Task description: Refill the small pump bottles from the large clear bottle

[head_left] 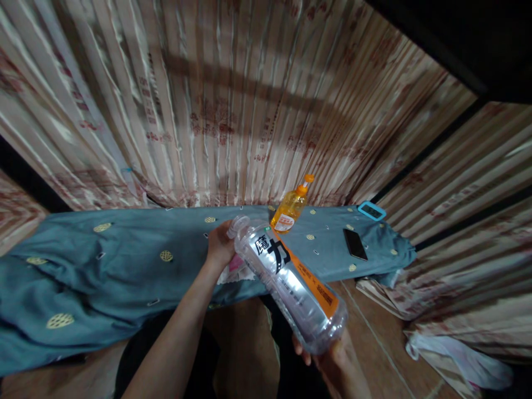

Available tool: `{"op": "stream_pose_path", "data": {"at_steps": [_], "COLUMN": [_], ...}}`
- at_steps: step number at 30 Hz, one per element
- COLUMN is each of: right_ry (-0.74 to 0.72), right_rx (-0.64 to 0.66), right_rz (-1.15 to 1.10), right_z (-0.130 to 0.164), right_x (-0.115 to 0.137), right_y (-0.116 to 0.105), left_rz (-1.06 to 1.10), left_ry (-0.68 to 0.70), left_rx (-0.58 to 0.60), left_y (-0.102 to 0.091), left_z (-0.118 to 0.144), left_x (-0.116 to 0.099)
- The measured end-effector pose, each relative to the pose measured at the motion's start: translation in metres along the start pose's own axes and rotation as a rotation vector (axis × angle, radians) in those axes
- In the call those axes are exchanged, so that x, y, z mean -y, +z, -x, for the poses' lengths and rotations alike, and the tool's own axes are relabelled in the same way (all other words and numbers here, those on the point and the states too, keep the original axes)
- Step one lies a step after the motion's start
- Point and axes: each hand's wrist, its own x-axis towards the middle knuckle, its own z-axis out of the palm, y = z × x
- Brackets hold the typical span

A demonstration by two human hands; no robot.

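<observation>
Hands (219, 244) grip clear bottle (291, 282) (apparently empty); orange bottle (291, 209) holds liquid.

The right hand (336, 360) is mostly hidden beneath the clear bottle (291, 282) and cut off at the bottom edge. The left hand (219, 244) covers the bottle's cap end; its grip cannot be told. Small label print is unreadable.

A teal cloth (124, 266) with round gold motifs covers the table; an orange-capped bottle (291, 209) of amber liquid stands on it near the far edge; right of that a dark phone (354, 244) lies flat; beyond it a blue-framed device (371, 210); striped curtains (233, 100) hang behind; a white bag (461, 360) on the floor.
</observation>
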Motion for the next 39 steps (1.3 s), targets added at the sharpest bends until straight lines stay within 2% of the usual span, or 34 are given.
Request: {"op": "stream_pose_path", "data": {"at_steps": [10, 21, 30, 39], "right_ry": [0.013, -0.005, 0.005, 0.025], "right_rx": [0.012, 0.006, 0.013, 0.023], "right_rz": [0.034, 0.012, -0.005, 0.012], "right_z": [0.0, 0.0, -0.002, -0.005], "right_x": [0.0, 0.003, 0.002, -0.001], "right_y": [-0.005, -0.001, -0.005, -0.015], "left_rz": [-0.014, -0.059, 0.004, -0.015], "left_ry": [-0.001, -0.015, -0.026, -0.022], "left_rx": [0.036, 0.066, 0.02, 0.03], "left_y": [0.0, -0.003, 0.0, 0.0], "left_z": [0.0, -0.002, 0.0, 0.001], "left_x": [0.0, -0.001, 0.003, 0.003]}}
